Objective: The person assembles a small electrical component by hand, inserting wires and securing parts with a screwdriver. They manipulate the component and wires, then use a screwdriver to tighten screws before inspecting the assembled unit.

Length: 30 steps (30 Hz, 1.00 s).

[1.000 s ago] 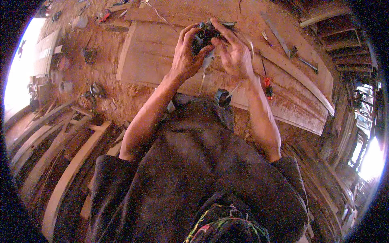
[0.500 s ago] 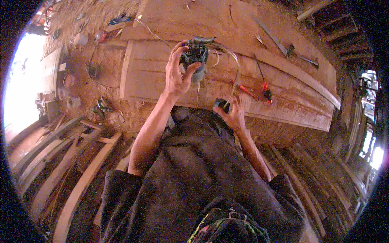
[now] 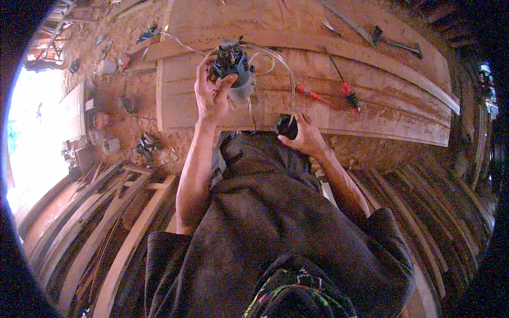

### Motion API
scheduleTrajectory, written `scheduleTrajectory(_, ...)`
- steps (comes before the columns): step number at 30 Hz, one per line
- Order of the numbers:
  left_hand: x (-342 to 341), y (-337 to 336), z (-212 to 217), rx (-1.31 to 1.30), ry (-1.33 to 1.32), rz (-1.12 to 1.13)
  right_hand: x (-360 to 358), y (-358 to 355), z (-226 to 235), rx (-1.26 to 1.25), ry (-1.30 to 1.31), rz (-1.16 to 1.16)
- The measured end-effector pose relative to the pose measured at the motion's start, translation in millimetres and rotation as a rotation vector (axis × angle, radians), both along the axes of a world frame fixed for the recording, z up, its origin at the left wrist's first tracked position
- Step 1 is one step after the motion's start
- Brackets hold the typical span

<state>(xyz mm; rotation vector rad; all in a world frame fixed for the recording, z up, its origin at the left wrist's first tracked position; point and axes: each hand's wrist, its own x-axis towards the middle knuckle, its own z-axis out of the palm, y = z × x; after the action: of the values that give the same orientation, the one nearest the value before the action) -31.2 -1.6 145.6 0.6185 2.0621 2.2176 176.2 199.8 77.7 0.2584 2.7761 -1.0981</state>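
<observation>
My left hand [image 3: 211, 95] grips a small dark electric motor part [image 3: 231, 62] with pale wires [image 3: 275, 59] trailing from it, raised over the wooden workbench [image 3: 382, 114]. My right hand [image 3: 304, 135] is lower, near the bench's front edge, closed around a black round roll that looks like tape [image 3: 285, 125]. Two red-handled screwdrivers [image 3: 313, 95] [image 3: 349, 95] lie on the planks to the right of the motor part.
Metal tools [image 3: 395, 43] lie at the far right of the bench. Small cans, cups and scraps [image 3: 108, 143] sit on the sawdust-covered floor at left. Curved wooden slats [image 3: 95, 233] are stacked at lower left and lower right.
My right hand left the motor part, dropped to the bench's front edge and took the black roll. My left hand keeps holding the motor part alone.
</observation>
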Motion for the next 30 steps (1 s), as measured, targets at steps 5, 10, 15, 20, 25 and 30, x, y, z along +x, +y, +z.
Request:
scheduleTrajectory(5, -1, -1, 0, 0.005, -0.004, -0.017, -1, 19, 8, -0.1, 0.156, -0.168)
scheduleTrajectory(10, -2, -6, -5, -0.007, 0.001, -0.013, -28, 62, 41, -0.068, 0.281, -0.127)
scheduleTrajectory(15, -1, -7, -5, -0.106, 0.071, 0.02, -80, 62, 78, -0.596, 0.464, -0.21)
scheduleTrajectory(20, 1, -7, -4, -0.107, 0.064, 0.021, -144, 58, 91, -0.387, 0.401, -0.07)
scheduleTrajectory(25, -2, 0, 4, -0.042, 0.013, 0.018, -188, 39, 51, 0.05, 0.394, -0.044)
scheduleTrajectory(30, -7, 6, 6, 0.014, -0.028, 0.022, -191, 25, 43, 0.102, 0.361, -0.003)
